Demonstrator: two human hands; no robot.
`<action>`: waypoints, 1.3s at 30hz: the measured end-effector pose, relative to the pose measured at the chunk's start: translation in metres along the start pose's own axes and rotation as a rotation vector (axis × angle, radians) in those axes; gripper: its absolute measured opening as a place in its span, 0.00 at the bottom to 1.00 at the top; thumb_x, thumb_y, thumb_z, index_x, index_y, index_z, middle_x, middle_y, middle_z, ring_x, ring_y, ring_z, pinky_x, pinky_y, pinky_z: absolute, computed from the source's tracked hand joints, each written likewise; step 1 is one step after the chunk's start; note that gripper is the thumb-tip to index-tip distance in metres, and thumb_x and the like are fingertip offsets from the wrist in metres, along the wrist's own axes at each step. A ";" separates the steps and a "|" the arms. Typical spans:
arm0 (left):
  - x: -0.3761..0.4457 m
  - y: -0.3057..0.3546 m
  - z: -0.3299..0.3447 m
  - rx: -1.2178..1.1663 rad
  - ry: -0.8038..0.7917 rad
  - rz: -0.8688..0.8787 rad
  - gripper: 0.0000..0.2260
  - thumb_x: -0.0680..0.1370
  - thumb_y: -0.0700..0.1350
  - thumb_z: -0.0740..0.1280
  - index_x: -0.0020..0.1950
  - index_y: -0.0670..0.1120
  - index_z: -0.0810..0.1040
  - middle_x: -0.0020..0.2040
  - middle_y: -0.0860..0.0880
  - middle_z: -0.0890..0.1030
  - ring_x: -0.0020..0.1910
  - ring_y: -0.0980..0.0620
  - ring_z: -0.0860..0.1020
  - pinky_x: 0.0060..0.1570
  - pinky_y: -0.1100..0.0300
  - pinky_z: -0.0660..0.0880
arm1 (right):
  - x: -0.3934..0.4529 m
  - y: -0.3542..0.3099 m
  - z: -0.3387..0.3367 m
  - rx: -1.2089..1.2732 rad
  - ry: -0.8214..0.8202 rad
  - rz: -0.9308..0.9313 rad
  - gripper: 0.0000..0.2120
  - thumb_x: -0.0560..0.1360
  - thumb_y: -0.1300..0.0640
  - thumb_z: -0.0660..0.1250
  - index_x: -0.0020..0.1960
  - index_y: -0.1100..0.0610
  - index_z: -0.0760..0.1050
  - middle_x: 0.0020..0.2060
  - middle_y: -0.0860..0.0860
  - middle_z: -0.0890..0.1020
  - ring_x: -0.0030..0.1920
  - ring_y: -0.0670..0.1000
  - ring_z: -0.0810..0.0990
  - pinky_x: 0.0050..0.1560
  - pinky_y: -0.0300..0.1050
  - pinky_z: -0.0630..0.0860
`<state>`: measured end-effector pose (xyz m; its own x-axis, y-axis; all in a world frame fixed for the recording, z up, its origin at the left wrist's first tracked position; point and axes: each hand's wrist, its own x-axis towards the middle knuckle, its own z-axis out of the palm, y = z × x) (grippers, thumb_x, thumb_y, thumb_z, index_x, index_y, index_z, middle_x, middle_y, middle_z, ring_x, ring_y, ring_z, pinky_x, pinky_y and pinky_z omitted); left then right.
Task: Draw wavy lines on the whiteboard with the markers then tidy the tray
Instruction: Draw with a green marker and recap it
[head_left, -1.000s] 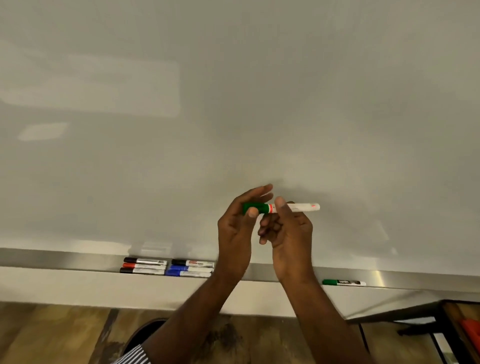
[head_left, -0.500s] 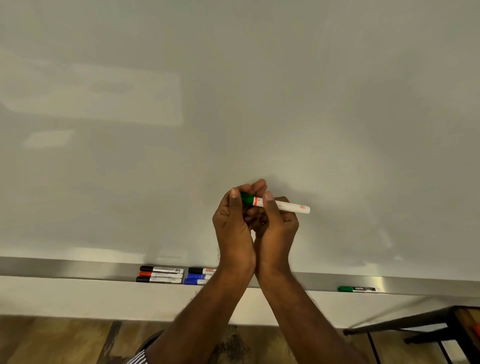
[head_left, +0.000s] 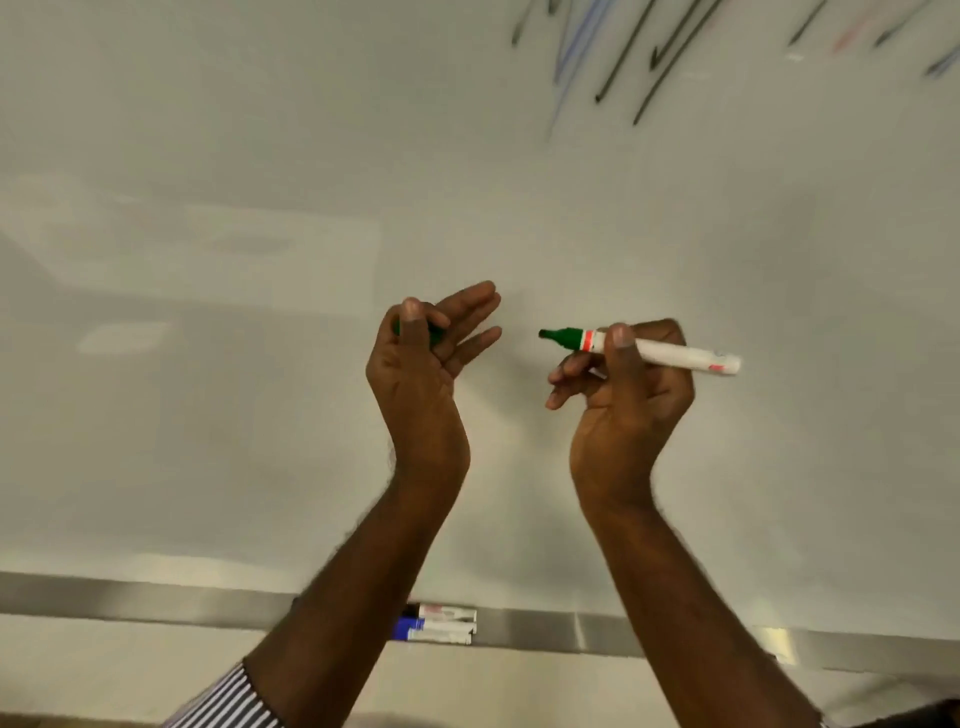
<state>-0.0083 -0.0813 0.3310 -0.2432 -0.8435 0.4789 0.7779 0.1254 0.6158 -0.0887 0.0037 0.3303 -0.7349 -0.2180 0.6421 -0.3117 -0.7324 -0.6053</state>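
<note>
So, green marker uncapped, one piece in each hand, both up in front of the whiteboard (head_left: 260, 156).

Right hand (head_left: 631, 400) pinches the green marker (head_left: 649, 351) mid-barrel, thumb on top, tip poking left past the fingers. Left hand (head_left: 421, 374) pins the green cap (head_left: 434, 335) under its thumb, other fingers fanned loose. More markers (head_left: 441, 623) sit in the tray (head_left: 545, 629) below.
</note>
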 end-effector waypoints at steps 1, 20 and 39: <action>0.011 0.009 0.005 0.064 -0.033 0.067 0.15 0.87 0.45 0.52 0.45 0.42 0.71 0.53 0.38 0.85 0.56 0.38 0.83 0.53 0.44 0.80 | 0.015 -0.009 0.005 -0.015 -0.036 -0.057 0.06 0.81 0.60 0.64 0.45 0.57 0.72 0.33 0.51 0.80 0.30 0.56 0.80 0.26 0.44 0.76; 0.250 0.202 0.131 1.246 -0.394 1.324 0.19 0.84 0.54 0.59 0.70 0.46 0.76 0.76 0.48 0.70 0.79 0.48 0.61 0.77 0.45 0.57 | 0.229 -0.168 0.114 -0.258 -0.336 -0.727 0.04 0.78 0.65 0.68 0.46 0.62 0.75 0.37 0.59 0.82 0.34 0.60 0.83 0.27 0.45 0.74; 0.316 0.221 0.137 1.317 -0.213 1.319 0.24 0.85 0.53 0.55 0.79 0.46 0.63 0.81 0.49 0.60 0.81 0.49 0.54 0.80 0.45 0.47 | 0.318 -0.188 0.182 -0.597 -0.243 -0.784 0.11 0.69 0.52 0.72 0.41 0.61 0.80 0.34 0.53 0.85 0.34 0.55 0.84 0.35 0.61 0.80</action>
<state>0.0073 -0.2484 0.7041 -0.0764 0.1758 0.9815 -0.3599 0.9131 -0.1916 -0.1540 -0.0457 0.7336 -0.0725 0.0113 0.9973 -0.9523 -0.2980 -0.0659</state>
